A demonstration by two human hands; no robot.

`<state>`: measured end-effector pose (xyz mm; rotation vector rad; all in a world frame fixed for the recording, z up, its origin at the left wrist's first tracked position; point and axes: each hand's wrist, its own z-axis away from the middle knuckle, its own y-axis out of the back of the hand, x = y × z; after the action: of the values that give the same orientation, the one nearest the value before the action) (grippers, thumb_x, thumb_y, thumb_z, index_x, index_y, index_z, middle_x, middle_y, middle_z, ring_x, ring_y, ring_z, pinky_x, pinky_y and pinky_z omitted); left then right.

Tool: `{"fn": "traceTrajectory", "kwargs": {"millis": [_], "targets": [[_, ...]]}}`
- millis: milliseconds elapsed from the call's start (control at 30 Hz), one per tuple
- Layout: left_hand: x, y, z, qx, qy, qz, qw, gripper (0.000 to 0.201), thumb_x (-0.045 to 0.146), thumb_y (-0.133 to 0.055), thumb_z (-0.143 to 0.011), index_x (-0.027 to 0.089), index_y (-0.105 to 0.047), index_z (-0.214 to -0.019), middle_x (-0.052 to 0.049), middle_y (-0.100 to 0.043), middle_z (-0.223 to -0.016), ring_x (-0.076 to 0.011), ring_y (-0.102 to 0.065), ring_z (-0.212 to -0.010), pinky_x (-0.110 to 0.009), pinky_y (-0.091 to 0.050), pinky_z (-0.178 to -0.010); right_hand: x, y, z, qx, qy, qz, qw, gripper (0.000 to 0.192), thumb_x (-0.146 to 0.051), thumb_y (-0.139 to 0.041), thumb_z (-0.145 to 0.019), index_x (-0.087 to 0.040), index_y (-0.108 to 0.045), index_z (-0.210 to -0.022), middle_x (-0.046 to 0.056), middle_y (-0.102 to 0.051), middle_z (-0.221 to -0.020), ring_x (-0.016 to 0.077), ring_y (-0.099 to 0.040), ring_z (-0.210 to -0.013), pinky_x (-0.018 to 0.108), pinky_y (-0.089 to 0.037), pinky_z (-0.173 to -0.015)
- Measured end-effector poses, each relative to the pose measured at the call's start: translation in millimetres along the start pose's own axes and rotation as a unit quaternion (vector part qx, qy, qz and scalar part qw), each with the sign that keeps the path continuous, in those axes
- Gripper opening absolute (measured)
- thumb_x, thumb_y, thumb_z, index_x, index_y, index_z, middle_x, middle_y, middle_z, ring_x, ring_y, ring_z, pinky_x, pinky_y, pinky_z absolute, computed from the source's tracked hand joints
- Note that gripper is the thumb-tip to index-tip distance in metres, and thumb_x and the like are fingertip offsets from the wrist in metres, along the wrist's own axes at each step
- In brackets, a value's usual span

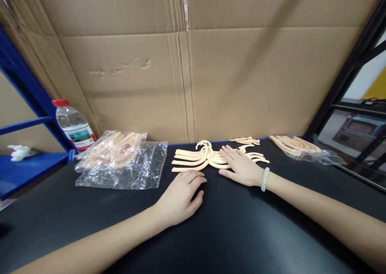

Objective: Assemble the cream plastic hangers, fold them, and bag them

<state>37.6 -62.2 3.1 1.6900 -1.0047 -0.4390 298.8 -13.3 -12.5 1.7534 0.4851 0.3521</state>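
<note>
Several cream plastic hanger pieces [189, 158] lie fanned out on the black tabletop [217, 233], with curved arms and hooks bunched near the middle. My right hand [241, 167], a coiled band at its wrist, rests flat with fingers stretched over the right-hand arms of these pieces and hides part of them. Just in front of the lowest left arm lies my left hand [183, 195], fingers loosely bent and apart, with nothing visible in it. Its fingertips are close to the pieces; whether they touch I cannot tell.
A clear plastic bag [120, 165] of similar pieces lies at left, before a red-capped bottle [75, 125]. Another bag [297, 147] sits at right. Thin cream strips [245, 140] lie at the back edge. A cardboard wall [235, 73] closes off the back, between blue and black frames.
</note>
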Motion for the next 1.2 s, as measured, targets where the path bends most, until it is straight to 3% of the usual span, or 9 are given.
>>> {"fn": "traceTrajectory", "kwargs": {"millis": [567, 733, 833, 1000, 1200], "targets": [[0.7, 0.4, -0.3, 0.014, -0.008, -0.002, 1.000, 0.028, 0.016, -0.050, -0.087, 0.018, -0.061, -0.112, -0.011, -0.064, -0.118, -0.0263, -0.058, -0.112, -0.045, -0.048, -0.098, 19.8, -5.2, 6.4, -0.008, 0.002, -0.004, 1.000, 0.077, -0.062, -0.022, -0.095, -0.007, -0.033, -0.148, 0.020, -0.032, -0.152, 0.0314, -0.027, -0.142, 0.051, -0.026, -0.114], [-0.6, -0.5, 0.1, 0.020, -0.022, 0.002, 1.000, 0.026, 0.015, -0.049, -0.087, 0.020, -0.062, -0.109, -0.009, -0.066, -0.114, -0.0253, -0.060, -0.108, -0.044, -0.050, -0.095, 15.4, -4.7, 7.6, 0.023, -0.009, -0.003, 1.000, 0.075, -0.063, -0.028, -0.094, -0.011, -0.033, -0.148, 0.018, -0.034, -0.152, 0.0318, -0.028, -0.142, 0.054, -0.028, -0.113], [-1.0, -0.8, 0.4, 0.016, -0.022, 0.003, 1.000, 0.024, 0.016, -0.048, -0.087, 0.019, -0.062, -0.106, -0.009, -0.066, -0.112, -0.0250, -0.061, -0.107, -0.042, -0.051, -0.094, 19.8, 1.5, 4.9, 0.079, -0.020, -0.016, 0.997, 0.067, -0.056, -0.032, -0.095, -0.011, -0.041, -0.144, 0.016, -0.041, -0.149, 0.0307, -0.032, -0.141, 0.052, -0.030, -0.112], [-1.8, -1.2, 0.7, 0.017, -0.019, 0.012, 1.000, 0.024, 0.015, -0.049, -0.086, 0.019, -0.062, -0.106, -0.009, -0.066, -0.113, -0.0245, -0.061, -0.107, -0.041, -0.051, -0.094, 65.6, 20.9, 1.1, 0.165, -0.083, -0.041, 0.982, 0.042, -0.035, -0.036, -0.094, -0.016, -0.065, -0.117, 0.011, -0.068, -0.119, 0.0259, -0.060, -0.114, 0.041, -0.046, -0.100], [-2.0, -0.9, 0.1, 0.020, -0.022, 0.026, 0.999, 0.024, 0.015, -0.050, -0.085, 0.019, -0.062, -0.105, -0.009, -0.066, -0.111, -0.0240, -0.061, -0.105, -0.041, -0.051, -0.094, 137.8, 25.3, 12.4, 0.197, -0.216, -0.027, 0.956, 0.032, -0.027, -0.043, -0.084, -0.017, -0.071, -0.098, 0.011, -0.075, -0.092, 0.0268, -0.070, -0.085, 0.041, -0.054, -0.082]]}}
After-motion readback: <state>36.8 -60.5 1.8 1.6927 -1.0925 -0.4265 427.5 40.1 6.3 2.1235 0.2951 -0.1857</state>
